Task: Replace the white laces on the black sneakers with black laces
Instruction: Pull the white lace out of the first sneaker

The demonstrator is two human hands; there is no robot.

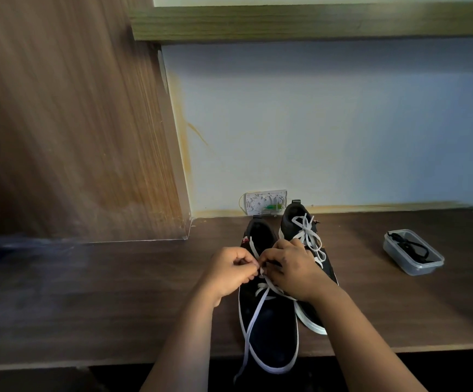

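Two black sneakers with white soles stand on the dark wooden desk point(116, 292), toes toward me. The nearer sneaker point(269, 329) has a white lace point(253, 315) partly undone, one end trailing over the desk's front edge. My left hand point(231, 274) and my right hand point(292, 271) both pinch that lace over the sneaker's eyelets, fingers curled. The farther sneaker point(296, 219) is still tied with its own white lace point(310, 236). Black laces point(409, 247) lie in a clear plastic tub point(425, 267) at the right.
A wooden side panel point(74, 123) rises at the left. A pale wall with a white junction box point(265, 202) stands behind the shoes. A wooden shelf point(314, 22) runs overhead. The desk's front edge crosses near the bottom.
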